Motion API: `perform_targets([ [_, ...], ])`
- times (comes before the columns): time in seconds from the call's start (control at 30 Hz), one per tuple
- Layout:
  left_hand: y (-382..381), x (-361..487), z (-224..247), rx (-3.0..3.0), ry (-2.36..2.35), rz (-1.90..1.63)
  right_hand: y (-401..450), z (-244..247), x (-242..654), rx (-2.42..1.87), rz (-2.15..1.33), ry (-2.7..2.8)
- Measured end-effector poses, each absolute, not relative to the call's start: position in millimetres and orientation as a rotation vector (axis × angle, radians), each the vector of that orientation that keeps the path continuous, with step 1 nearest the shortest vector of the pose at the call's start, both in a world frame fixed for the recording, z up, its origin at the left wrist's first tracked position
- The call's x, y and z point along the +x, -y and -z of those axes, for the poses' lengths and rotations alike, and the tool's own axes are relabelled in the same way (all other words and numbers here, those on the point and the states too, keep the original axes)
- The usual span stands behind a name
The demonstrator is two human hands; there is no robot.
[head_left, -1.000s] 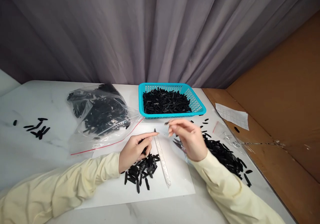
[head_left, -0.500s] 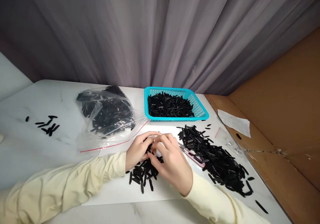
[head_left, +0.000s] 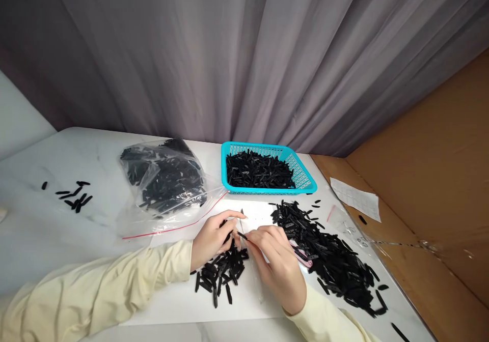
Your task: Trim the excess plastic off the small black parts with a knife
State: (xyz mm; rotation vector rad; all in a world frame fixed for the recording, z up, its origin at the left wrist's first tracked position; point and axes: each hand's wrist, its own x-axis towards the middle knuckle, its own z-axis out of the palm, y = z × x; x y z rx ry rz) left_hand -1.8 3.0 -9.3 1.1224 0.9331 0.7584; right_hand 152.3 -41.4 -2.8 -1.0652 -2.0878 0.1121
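My left hand (head_left: 214,237) is curled over a small heap of black strips (head_left: 219,273) on a white sheet (head_left: 171,301). Dark strips show between its thumb and forefinger, and the forefinger reaches to the right. Beside it, my right hand (head_left: 277,263) pinches one slim black strip (head_left: 242,235) between thumb and fingers, its tip close to the left fingertips. Partly covered by the right hand and a larger pile of black strips (head_left: 332,253) lies a pink-handled tool (head_left: 305,260). A faint clear plastic edge shows below the right hand's fingers.
A turquoise basket (head_left: 269,191) full of black strips stands at the back. Left of it lies a clear zip bag (head_left: 171,179) of the same strips. Several loose strips (head_left: 74,197) lie far left. A cardboard wall (head_left: 428,179) and paper slip (head_left: 355,199) are right.
My right hand has drawn away from the left, down and to the right, and a strip now shows in its pinch. The view has tilted slightly upward.
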Motion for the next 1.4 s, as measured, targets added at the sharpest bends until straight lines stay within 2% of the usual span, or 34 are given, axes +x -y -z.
perform_targets([
  [0.3,2,0,8,1.211,-0.886,-0.677,39,28,158,-1.038,0.02,2.044],
  [0.6,4,-1,7,1.21,-0.866,-0.696,35,26,163,-1.118,-0.436,1.863],
  [0.83,5,-3,9,1.267,-0.867,-0.719,34,25,165,-1.131,-0.647,1.777],
  [1.27,5,-2,6,1.232,-0.827,-0.69,36,24,165,-1.064,-0.637,1.733],
  [1.4,6,-2,5,1.256,-0.851,-0.703,35,27,165,-1.09,-0.746,1.697],
])
